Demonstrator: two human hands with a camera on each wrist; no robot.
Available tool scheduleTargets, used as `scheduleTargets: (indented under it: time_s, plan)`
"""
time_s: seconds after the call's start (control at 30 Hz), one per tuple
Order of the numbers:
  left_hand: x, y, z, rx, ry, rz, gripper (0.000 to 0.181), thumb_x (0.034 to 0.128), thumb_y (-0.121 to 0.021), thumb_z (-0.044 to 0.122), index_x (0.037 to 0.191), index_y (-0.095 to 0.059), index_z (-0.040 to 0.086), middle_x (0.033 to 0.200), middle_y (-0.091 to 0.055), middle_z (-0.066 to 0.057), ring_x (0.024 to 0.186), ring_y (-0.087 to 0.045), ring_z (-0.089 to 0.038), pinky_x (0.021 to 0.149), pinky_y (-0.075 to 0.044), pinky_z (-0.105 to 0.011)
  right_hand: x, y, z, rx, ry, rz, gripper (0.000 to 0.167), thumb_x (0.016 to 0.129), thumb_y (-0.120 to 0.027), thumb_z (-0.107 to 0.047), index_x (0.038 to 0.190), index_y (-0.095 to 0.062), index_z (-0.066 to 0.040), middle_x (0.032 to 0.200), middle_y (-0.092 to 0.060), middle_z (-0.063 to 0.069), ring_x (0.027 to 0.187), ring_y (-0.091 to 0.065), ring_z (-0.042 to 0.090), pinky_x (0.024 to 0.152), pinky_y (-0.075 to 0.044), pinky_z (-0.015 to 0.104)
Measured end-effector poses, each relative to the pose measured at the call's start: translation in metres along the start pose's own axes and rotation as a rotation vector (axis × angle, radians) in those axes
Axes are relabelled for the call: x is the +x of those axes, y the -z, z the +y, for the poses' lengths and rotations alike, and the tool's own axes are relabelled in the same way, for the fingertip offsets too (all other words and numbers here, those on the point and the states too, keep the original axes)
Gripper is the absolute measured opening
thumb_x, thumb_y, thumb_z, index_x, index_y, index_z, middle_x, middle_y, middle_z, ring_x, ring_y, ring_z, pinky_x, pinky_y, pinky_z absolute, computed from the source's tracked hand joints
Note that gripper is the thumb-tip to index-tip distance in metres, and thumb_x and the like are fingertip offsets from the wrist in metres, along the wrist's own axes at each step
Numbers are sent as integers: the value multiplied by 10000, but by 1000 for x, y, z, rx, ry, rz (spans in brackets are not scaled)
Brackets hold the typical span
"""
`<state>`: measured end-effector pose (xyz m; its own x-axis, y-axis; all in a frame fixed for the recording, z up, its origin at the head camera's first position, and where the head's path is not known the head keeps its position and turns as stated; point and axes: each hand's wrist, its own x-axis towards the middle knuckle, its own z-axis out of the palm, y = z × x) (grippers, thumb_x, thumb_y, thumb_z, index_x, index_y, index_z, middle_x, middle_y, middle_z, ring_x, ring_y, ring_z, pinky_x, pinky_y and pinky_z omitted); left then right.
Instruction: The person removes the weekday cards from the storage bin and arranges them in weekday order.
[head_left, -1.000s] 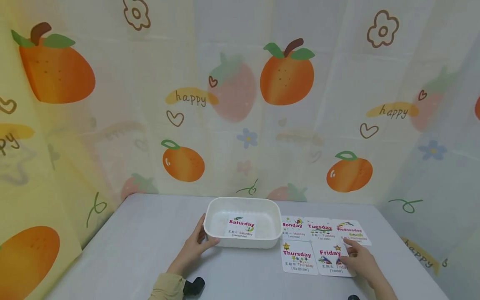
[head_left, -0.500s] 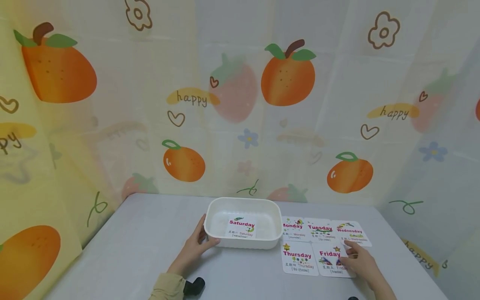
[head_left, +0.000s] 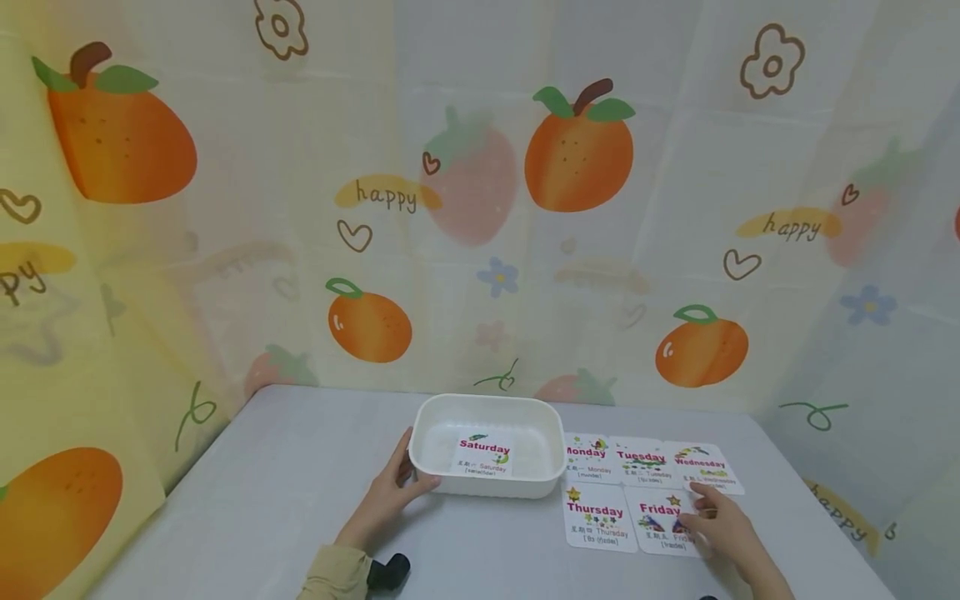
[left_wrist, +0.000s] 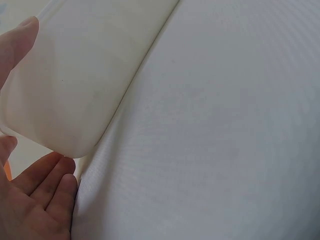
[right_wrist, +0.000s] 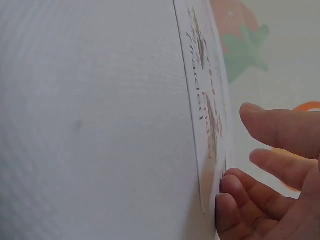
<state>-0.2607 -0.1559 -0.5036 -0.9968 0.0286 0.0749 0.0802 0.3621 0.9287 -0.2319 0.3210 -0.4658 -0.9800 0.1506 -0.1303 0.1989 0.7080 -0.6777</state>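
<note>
My left hand (head_left: 384, 498) holds the left end of a white plastic basin (head_left: 495, 487), the thumb at its front rim and other fingers behind its side. The left wrist view shows the basin wall (left_wrist: 80, 80) between thumb and fingers of that hand (left_wrist: 37, 200). Inside the basin lies the Saturday card (head_left: 483, 462). My right hand (head_left: 723, 523) rests at the right edge of the Friday card (head_left: 658, 510), covering part of it. In the right wrist view this hand's (right_wrist: 275, 200) thumb stands clear of the card (right_wrist: 196, 95), with several fingers low beside its edge.
Flat on the white table (head_left: 480, 558) right of the basin, Monday (head_left: 588, 454), Tuesday (head_left: 640, 458) and Wednesday (head_left: 699, 462) form the back row, with Thursday (head_left: 596, 512) beside Friday in front. A fruit-patterned curtain (head_left: 465, 333) surrounds the table's back and sides. A black object (head_left: 388, 572) lies by the left sleeve.
</note>
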Motion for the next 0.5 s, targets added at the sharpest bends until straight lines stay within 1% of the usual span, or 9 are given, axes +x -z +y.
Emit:
scheduleTargets:
  time_s: [0.1, 0.2, 0.37, 0.5]
  plan:
    - [-1, 0, 2, -5, -5, -1, 995, 739, -755, 433, 1499, -148, 225, 1416, -381, -151, 1284, -355, -340, 1034, -318, -479, 0, 1, 0, -6, 11, -15, 731, 797, -707, -221, 1325, -343, 130, 1105, -494, 309, 990, -508, 400, 838, -432, 543]
    - [-2, 0, 3, -14, -16, 0, 979, 748, -759, 401, 1498, -154, 229, 1396, -404, -161, 1276, -365, -343, 1041, -308, -477, -1, 2, -3, -16, 26, -39, 737, 814, -691, -237, 1335, -322, 133, 1163, -456, 356, 1035, -482, 453, 851, -426, 563]
    - [-2, 0, 1, -20, -27, 5, 967, 756, -762, 365, 1497, -155, 228, 1400, -397, -169, 1275, -366, -344, 1043, -307, -477, -4, 4, -16, -27, 46, -75, 749, 845, -653, -290, 1355, -290, 122, 1267, -353, 406, 1127, -392, 530, 891, -387, 606]
    - [-1, 0, 1, -6, -20, 9, 969, 756, -762, 367, 1497, -152, 230, 1404, -394, -162, 1272, -374, -336, 1038, -316, -475, -7, 2, -30, 0, 71, -92, 744, 868, -631, -318, 1375, -278, 96, 1293, -340, 397, 1163, -358, 528, 907, -374, 612]
